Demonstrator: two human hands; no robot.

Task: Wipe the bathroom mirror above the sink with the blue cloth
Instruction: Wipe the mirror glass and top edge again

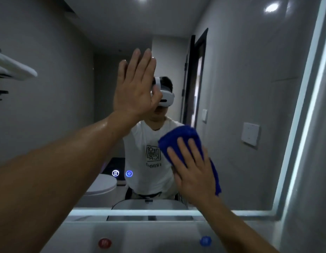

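1. Pressure matters most; our right grip [193, 172] lies flat-fingered on the blue cloth [178, 137], pressing it to the mirror [240, 79] low and right of centre; we should overlap strokes.
2. Our left grip [134, 84] is spread open on the glass, holding nothing; likely prints there need wiping too.
3. Below, the white surface [140, 232] shows a red knob [104, 243] and a blue knob [205, 241]; grey walls surround us.

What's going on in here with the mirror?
A person is wiping the bathroom mirror. Their right hand presses a blue cloth flat against the glass, low and right of centre. Their left hand is raised higher up, fingers straight, palm toward the mirror. The sink sits just below.
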